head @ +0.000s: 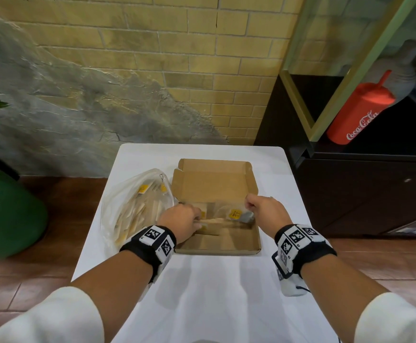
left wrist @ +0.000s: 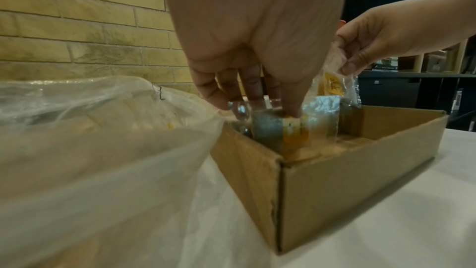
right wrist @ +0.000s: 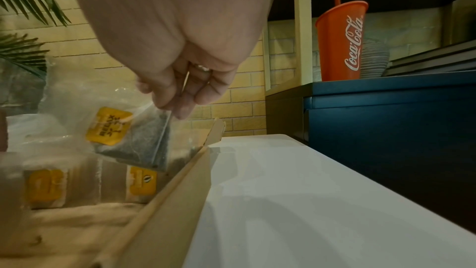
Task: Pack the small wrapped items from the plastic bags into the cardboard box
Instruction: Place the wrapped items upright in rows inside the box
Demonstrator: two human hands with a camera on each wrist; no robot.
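An open cardboard box (head: pixel 229 240) sits mid-table, its lid flap leaning back. My left hand (head: pixel 198 220) reaches into its left end, and its fingers (left wrist: pixel 257 93) grip the top of a clear wrapped packet (left wrist: pixel 283 131) with a yellow label, standing in the box corner. At the right end my right hand (head: pixel 249 206) pinches the top corner of another yellow-labelled packet (right wrist: pixel 134 140), which hangs tilted just above the box. Two more packets (right wrist: pixel 90 186) stand against the box's right wall (right wrist: pixel 167 201). A clear plastic bag (head: pixel 132 206) with several packets lies left of the box.
The white table (head: pixel 214 293) ends close to the right of the box. A dark cabinet (head: pixel 363 194) with a red Coca-Cola cup (head: pixel 360 112) stands to the right. A brick wall is behind, and a green pot (head: pixel 6 214) with a plant is at left.
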